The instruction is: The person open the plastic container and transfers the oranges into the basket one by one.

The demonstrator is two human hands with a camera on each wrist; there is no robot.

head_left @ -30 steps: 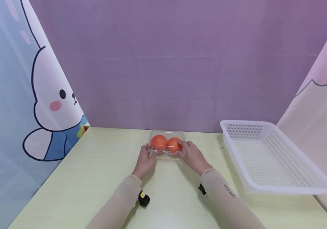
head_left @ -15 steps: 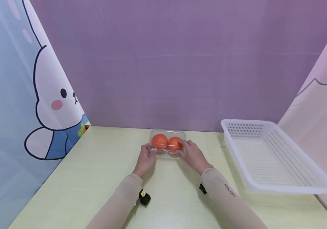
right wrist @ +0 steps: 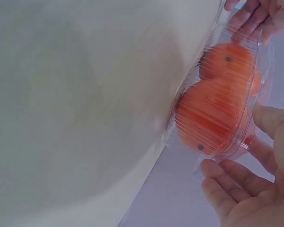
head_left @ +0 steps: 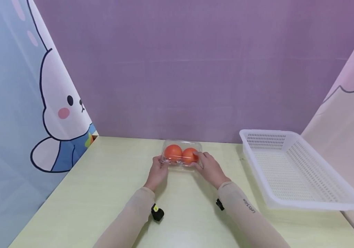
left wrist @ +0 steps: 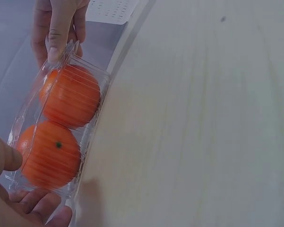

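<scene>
A clear plastic clamshell box (head_left: 181,141) lies toward the back of the table, its lid down over two oranges. The left orange (head_left: 173,152) and the right orange (head_left: 190,156) sit side by side inside. My left hand (head_left: 157,174) grips the box's left end, thumb on the near side and fingers about the end, as the left wrist view shows. At the opposite end my right hand (head_left: 211,169) holds the box, its thumb (right wrist: 269,118) at the rim and fingers spread near the base. The box's far side is partly hidden.
A white perforated plastic basket (head_left: 266,193) stands on the table (head_left: 186,220) to the right. Behind the table hangs a purple cloth (head_left: 177,69), with printed curtains at both sides. Small black devices sit at both wrists.
The head view has shifted slightly. Both hands stay on the clamshell box, which keeps its place on the table; only slight finger movement shows.
</scene>
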